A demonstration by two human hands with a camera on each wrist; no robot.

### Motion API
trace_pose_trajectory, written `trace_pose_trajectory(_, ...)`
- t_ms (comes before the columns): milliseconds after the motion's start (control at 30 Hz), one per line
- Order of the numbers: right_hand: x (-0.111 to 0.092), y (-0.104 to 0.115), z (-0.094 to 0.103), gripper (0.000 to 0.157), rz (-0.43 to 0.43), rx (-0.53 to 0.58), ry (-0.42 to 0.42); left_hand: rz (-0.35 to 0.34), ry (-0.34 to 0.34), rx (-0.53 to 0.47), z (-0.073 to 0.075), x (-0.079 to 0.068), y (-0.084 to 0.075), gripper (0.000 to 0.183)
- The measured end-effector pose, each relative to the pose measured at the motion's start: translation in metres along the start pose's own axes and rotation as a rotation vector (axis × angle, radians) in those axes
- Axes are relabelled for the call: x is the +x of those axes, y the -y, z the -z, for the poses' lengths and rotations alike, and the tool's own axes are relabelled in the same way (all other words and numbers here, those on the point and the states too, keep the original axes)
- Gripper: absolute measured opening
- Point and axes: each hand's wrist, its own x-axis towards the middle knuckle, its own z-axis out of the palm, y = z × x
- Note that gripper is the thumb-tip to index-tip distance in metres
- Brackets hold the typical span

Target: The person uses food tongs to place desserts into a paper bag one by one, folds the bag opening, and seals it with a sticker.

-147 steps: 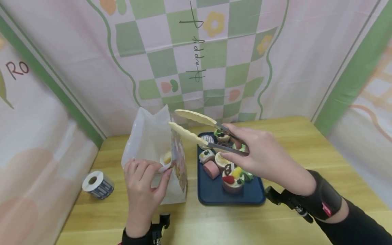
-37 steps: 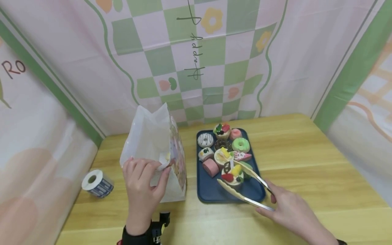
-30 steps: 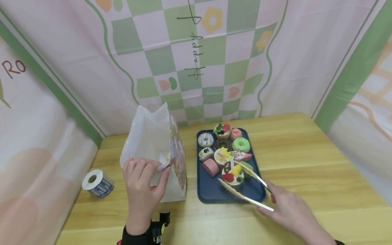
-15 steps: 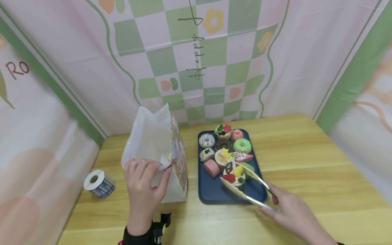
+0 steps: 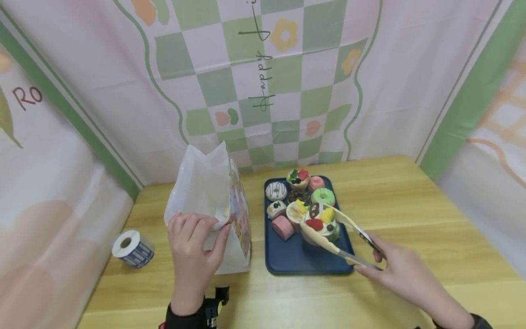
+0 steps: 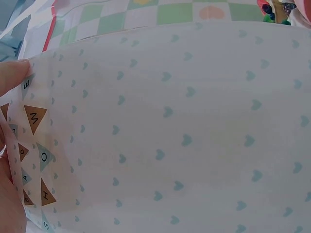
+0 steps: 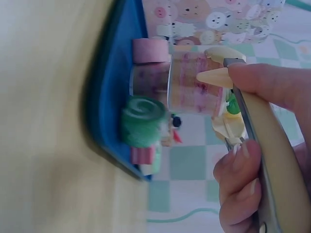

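Left hand [image 5: 193, 251], head view: pinches the rim of an upright white bag [image 5: 207, 194].
Right hand [image 5: 404, 269], head view: grips tongs [image 5: 324, 242] clamped on a fruit-topped cupcake [image 5: 320, 225] over a navy tray [image 5: 296, 262].
Hearts [image 6: 186, 141], left wrist: pattern the bag.
Green roll [image 7: 143, 121], right wrist: rests near the cupcake.

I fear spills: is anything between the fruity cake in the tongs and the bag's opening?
Yes: the bag's printed side wall rises between cake and opening. On the tray, a pink roll and yellow-topped cup also sit on the bag side.
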Motion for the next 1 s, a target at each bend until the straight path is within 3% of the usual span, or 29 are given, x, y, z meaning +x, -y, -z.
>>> trace_pose_trajectory(300,0.021,0.011,0.030,0.065,0.096,-0.034,-0.007,-0.007,0.005,-0.003,0.000,0.000,0.003,0.026)
trace_pose_trajectory(533,0.035,0.026,0.049,0.068,0.147,-0.061,-0.004,-0.032,-0.029,-0.009,-0.002,-0.002,0.003,0.028)
trace_pose_trajectory(1000,0.069,0.051,0.082,0.064,0.327,-0.124,-0.049,-0.029,-0.020,-0.005,-0.002,-0.002,0.003,0.028)
